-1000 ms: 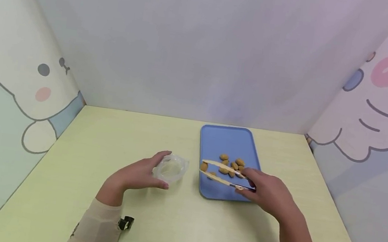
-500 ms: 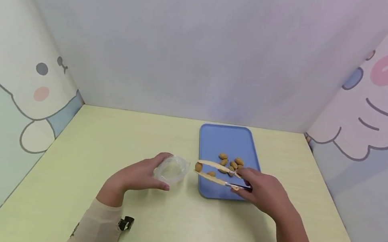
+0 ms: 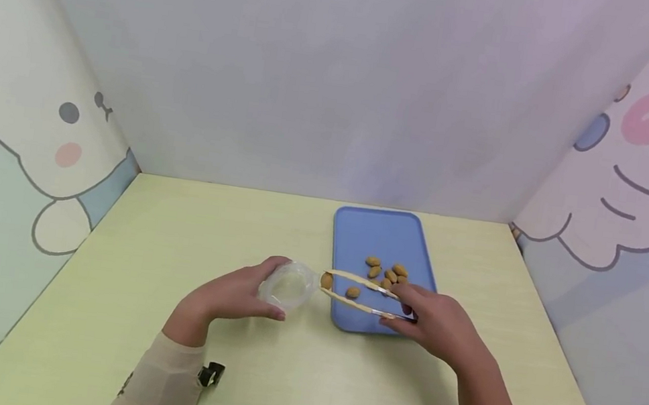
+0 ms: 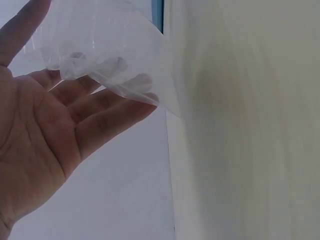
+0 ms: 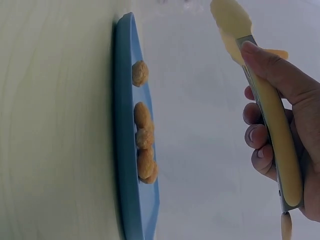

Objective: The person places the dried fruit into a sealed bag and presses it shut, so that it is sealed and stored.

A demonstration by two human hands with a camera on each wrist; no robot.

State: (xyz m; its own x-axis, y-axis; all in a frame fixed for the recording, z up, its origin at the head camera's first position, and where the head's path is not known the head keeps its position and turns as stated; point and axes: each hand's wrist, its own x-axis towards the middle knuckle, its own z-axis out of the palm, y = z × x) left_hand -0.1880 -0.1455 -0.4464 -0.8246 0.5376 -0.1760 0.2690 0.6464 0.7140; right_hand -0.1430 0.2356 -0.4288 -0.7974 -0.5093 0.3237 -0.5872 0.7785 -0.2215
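Note:
Curved around a clear plastic bag (image 3: 292, 286), my left hand (image 3: 234, 296) keeps its thumb on the near side and fingers on the far side. The left wrist view shows the thin film of the bag (image 4: 100, 30) in front of the fingers. My right hand (image 3: 437, 324) grips a pair of tongs (image 3: 360, 280) with cream tips and metal-edged handles. One brown oval nut (image 3: 326, 280) is pinched between the tips, right at the bag's right edge. Several more brown nuts (image 5: 140, 73) lie on the blue tray (image 3: 378, 233) beneath the tongs.
The blue tray stands toward the back of the pale yellow table (image 3: 225, 217), right of centre. A plain wall (image 3: 339, 83) rises behind the table, with cartoon-printed walls (image 3: 621, 164) at both sides.
My right hand has moved slightly left, carrying the nut in the tongs from over the tray's left edge to the bag. The left hand and bag have hardly moved.

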